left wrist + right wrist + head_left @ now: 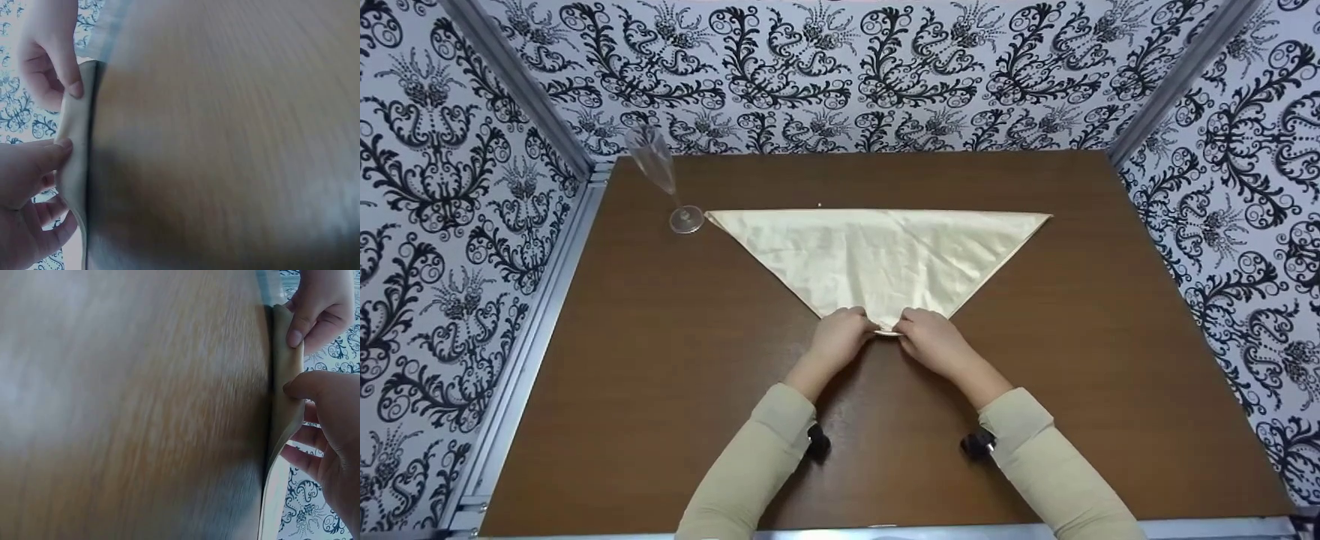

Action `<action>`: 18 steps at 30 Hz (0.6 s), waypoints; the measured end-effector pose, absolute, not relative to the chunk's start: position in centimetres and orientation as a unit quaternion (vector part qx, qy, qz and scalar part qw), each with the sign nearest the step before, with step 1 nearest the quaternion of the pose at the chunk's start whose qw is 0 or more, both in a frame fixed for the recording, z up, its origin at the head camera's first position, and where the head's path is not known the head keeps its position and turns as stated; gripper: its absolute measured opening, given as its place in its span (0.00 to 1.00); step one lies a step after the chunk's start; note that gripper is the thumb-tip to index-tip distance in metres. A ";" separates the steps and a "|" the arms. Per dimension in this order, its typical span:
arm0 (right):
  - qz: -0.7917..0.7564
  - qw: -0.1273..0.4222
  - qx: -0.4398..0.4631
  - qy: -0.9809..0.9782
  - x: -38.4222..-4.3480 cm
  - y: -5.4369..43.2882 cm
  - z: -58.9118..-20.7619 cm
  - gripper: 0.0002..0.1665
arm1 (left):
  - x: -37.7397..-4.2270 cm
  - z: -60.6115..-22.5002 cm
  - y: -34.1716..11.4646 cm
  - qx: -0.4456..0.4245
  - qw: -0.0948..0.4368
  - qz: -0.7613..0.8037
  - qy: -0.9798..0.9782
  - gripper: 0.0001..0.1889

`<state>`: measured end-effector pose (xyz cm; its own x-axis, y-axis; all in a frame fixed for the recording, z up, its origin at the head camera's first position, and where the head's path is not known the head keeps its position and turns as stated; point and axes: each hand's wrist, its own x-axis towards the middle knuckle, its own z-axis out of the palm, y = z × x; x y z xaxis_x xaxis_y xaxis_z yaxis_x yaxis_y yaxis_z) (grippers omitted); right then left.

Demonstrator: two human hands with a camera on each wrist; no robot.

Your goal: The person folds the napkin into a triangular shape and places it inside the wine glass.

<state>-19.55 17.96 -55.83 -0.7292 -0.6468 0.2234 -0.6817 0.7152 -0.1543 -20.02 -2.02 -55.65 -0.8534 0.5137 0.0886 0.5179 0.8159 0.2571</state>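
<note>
A cream satin napkin [877, 259] lies on the table as a broad triangle, its long edge at the back. Its near tip is turned in, leaving a short folded edge. My left hand [840, 337] pinches this edge on the left, and my right hand [936, 343] pinches it close by on the right. In the left wrist view, the left thumb [59, 151] presses on the fold [77, 126] with the fingers behind it. The right wrist view has the right thumb [304, 385] lying over the same rolled band [288, 368].
A clear champagne flute [660, 171] stands at the back left, its foot beside the napkin's left corner. The brown wooden table [660, 360] has black-and-white patterned walls [855, 67] at its back and sides. Small black cameras sit at both wrists.
</note>
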 end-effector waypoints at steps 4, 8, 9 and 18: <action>0.139 0.047 0.336 -0.931 -19.0 18.0 -55.4 0.04 | -19.9 -55.4 -2.1 -0.282 -0.021 -0.158 -0.946 0.09; 0.175 -0.006 0.302 -0.937 -18.9 18.2 -55.0 0.04 | -20.0 -55.2 -2.1 -0.293 -0.053 -0.185 -0.936 0.09; 0.185 -0.020 0.292 -0.938 -19.0 18.2 -54.9 0.04 | -20.0 -55.2 -2.2 -0.293 -0.062 -0.192 -0.935 0.09; 0.268 -0.102 0.194 -0.938 -20.1 18.6 -55.2 0.09 | -20.5 -55.3 -2.2 -0.241 -0.105 -0.261 -0.929 0.08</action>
<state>-20.08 18.57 -55.20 -0.9042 -0.4183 -0.0867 -0.3094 0.7812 -0.5421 -20.50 -2.19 -55.32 -0.8619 0.5022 -0.0697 0.3925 0.7480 0.5352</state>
